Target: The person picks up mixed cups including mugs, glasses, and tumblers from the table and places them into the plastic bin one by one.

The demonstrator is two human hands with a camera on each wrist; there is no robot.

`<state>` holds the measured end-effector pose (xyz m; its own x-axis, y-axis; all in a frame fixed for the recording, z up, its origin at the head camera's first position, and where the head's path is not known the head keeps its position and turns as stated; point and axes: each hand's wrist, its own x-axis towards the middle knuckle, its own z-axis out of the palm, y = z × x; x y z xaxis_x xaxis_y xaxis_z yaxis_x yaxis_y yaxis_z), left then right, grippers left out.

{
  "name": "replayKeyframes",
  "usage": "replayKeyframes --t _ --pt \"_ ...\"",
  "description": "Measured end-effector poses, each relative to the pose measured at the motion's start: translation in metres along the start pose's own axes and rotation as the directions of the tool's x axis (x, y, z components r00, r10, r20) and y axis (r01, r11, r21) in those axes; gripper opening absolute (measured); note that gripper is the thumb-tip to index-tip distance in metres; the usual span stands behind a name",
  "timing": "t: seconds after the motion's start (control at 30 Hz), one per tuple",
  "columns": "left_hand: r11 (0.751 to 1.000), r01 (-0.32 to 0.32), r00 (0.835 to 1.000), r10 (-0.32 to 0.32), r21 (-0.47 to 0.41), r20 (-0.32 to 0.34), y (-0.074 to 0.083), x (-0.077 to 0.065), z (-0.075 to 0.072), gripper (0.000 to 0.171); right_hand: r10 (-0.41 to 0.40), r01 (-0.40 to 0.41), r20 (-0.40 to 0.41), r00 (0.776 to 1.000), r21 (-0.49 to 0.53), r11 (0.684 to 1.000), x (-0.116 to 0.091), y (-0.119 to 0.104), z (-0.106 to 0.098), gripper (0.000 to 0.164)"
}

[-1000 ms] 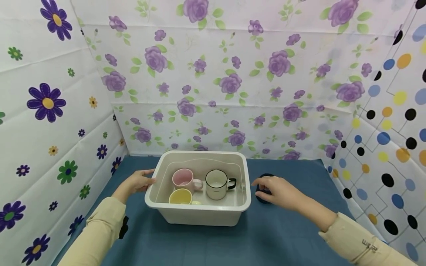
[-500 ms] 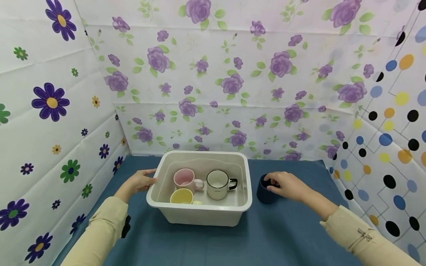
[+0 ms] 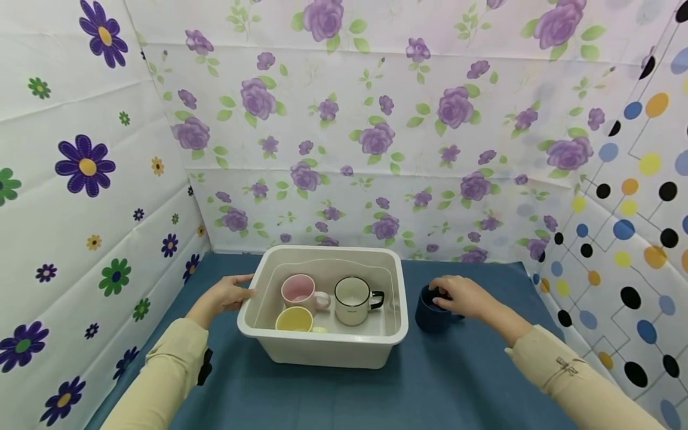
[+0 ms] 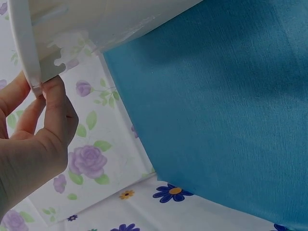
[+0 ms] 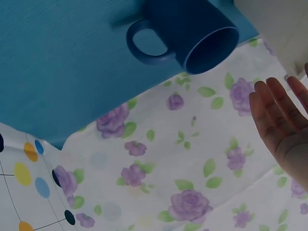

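My left hand (image 3: pixel 223 297) pinches the left rim of a cream plastic tub (image 3: pixel 329 353), thumb and fingers on either side, as the left wrist view also shows. Inside the tub are a pink mug (image 3: pixel 294 298), a yellow mug (image 3: pixel 287 327) and an off-white mug (image 3: pixel 350 315) with a black rim and handle. To the tub's right a dark blue mug (image 3: pixel 432 319) stands upright on the cloth. My right hand (image 3: pixel 464 297) is over its mouth in the head view. In the right wrist view the fingers (image 5: pixel 276 103) are extended, apart from the blue mug (image 5: pixel 175 24).
A blue cloth (image 3: pixel 322 400) covers the table. Purple-flowered sheeting (image 3: pixel 344 119) closes off the back, daisy-printed sheeting (image 3: pixel 75 239) the left side, and dotted sheeting (image 3: pixel 634 251) the right.
The blue mug showed mainly its dark round outline under my right hand; now it stands upright with its side and handle showing. My left hand has kept hold of the tub rim.
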<state>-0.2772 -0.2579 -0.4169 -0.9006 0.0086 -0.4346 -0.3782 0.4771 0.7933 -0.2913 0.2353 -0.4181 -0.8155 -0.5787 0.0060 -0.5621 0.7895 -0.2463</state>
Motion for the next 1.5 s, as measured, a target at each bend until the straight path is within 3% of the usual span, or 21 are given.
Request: replayKeyframes --t 0.27,0.97,1.23,1.5 --pt "1.000 0.006 1.000 -0.006 -0.003 0.003 -0.002 0.002 -0.001 0.062 -0.062 0.074 0.137 0.989 -0.087 0.993 0.010 0.010 0.006 0.026" --pt "1.000 0.017 1.000 -0.017 0.004 0.002 0.000 0.000 -0.001 0.062 -0.023 0.038 0.142 0.990 -0.102 0.994 0.030 0.026 0.032 0.037" --pt "1.000 0.025 1.000 -0.025 0.001 -0.001 -0.002 0.002 0.001 0.062 0.080 -0.072 0.190 0.978 -0.050 0.996 0.030 0.030 0.042 0.060" --pt "0.999 0.034 0.999 -0.034 0.003 -0.018 -0.002 0.003 0.000 0.061 0.122 -0.121 0.233 0.965 -0.020 0.992 0.036 0.030 0.044 0.073"
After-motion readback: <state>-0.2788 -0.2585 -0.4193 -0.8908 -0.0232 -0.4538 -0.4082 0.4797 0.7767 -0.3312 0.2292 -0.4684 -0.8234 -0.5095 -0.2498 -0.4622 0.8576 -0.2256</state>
